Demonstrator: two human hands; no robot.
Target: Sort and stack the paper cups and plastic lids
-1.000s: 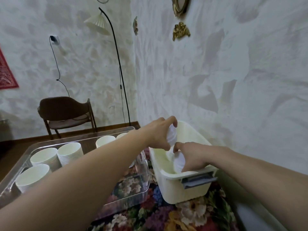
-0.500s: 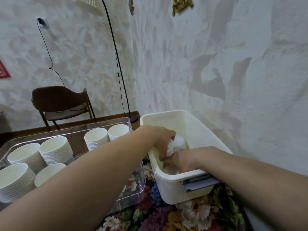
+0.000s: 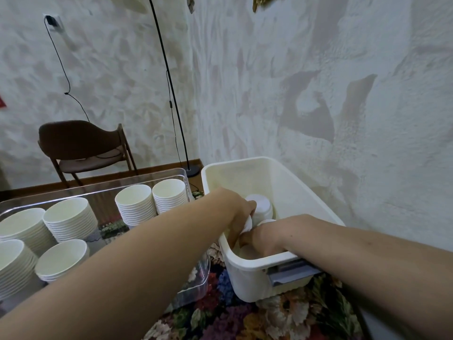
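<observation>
Both hands reach down into a cream plastic bin (image 3: 296,182) at centre right. My left hand (image 3: 239,214) grips the near end of a stack of white plastic lids (image 3: 261,207) lying inside the bin. My right hand (image 3: 263,238) is curled low in the bin's near corner, touching white lids there; its fingers are partly hidden by the rim. To the left, a clear plastic tray (image 3: 196,285) holds several stacks of white paper cups (image 3: 136,204), standing upright.
The containers rest on a floral tablecloth (image 3: 245,317). A textured wall (image 3: 318,94) runs close along the bin's right side. Behind the tray stand a dark wooden chair (image 3: 83,146) and a black floor lamp pole (image 3: 169,89).
The view has tilted down. Both hands have lowered from above the bin's rim to deep inside it, carrying the lid stack down with them.
</observation>
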